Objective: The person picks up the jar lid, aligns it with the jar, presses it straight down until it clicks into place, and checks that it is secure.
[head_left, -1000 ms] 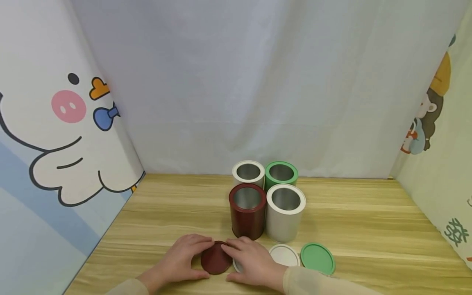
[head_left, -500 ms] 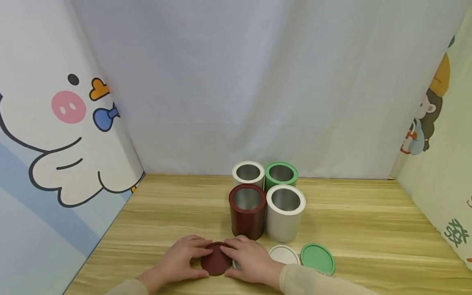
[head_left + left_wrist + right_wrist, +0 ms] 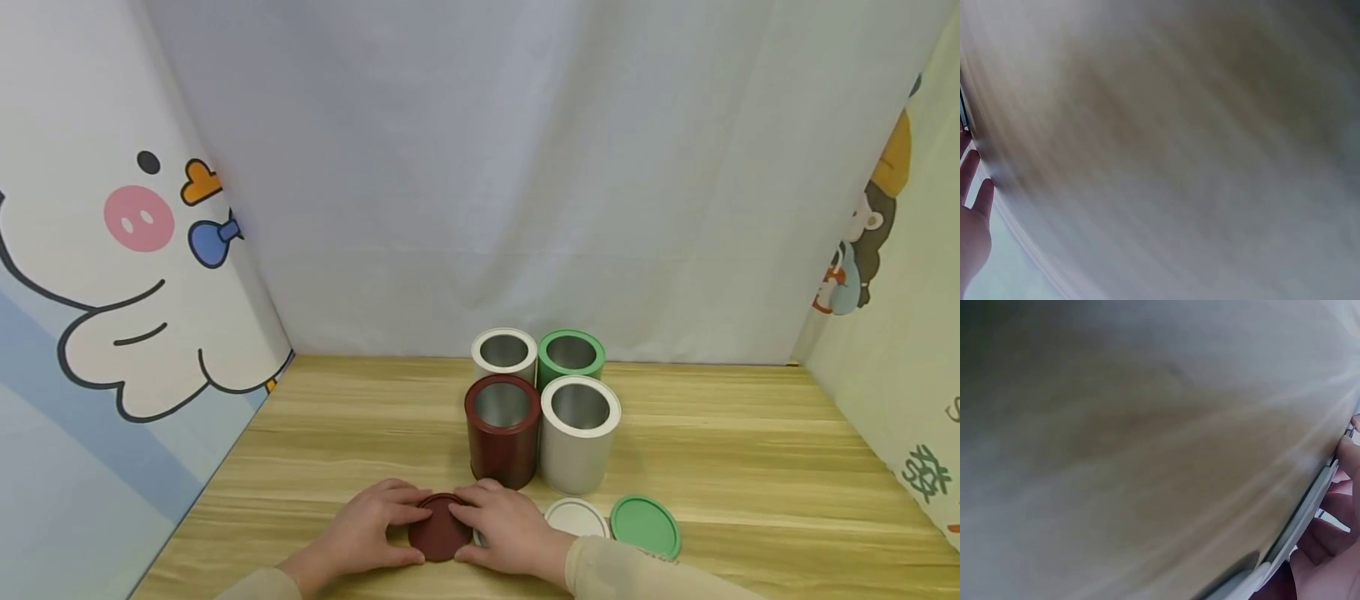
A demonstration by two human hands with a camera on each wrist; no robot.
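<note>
A dark red round lid lies flat on the table in the head view, between both hands. My left hand rests at its left side, fingers loosely bent, fingertips and thumb by the rim. From the right, my right hand reaches to the same lid, its fingertips at the rim. Under that hand lies a pale lid, mostly covered. To its right are a white lid and a green lid. The wrist views show fingers only at their edges, with much of the tabletop blurred.
Behind the lids stand several uncovered cans in two rows: a dark red can and a white can in front, another white can and a green can behind. A pale curtain closes off the wooden table's back edge.
</note>
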